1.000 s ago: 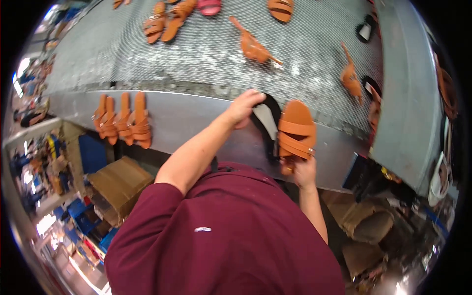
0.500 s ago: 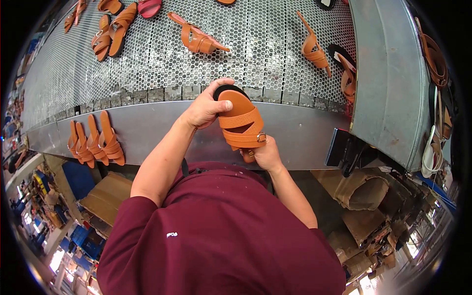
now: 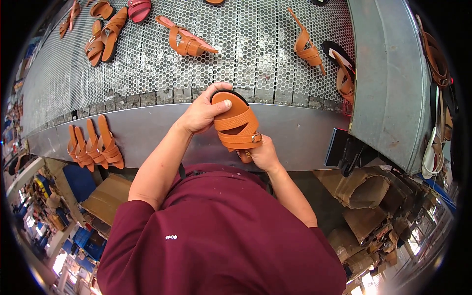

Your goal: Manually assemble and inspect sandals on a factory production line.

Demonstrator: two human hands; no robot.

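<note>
Both my hands hold one orange two-strap sandal (image 3: 237, 124) with a black sole rim and a small buckle, over the near metal edge of a perforated conveyor (image 3: 147, 73). My left hand (image 3: 202, 112) grips its toe end, thumb pressed on the footbed. My right hand (image 3: 263, 153) holds its heel end from below. The sandal is tilted, toe pointing away from me.
Several more orange sandals (image 3: 186, 40) lie scattered on the conveyor, with a pink one (image 3: 138, 9) at the far left. Three orange sandals (image 3: 93, 145) stand against the metal ledge at left. A metal housing (image 3: 388, 83) rises at right. Cardboard boxes (image 3: 368, 201) sit below.
The sandal has turned from side-on to footbed up between my hands, and my left thumb now presses its toe. The view has shifted, so the conveyor sits lower in the picture.
</note>
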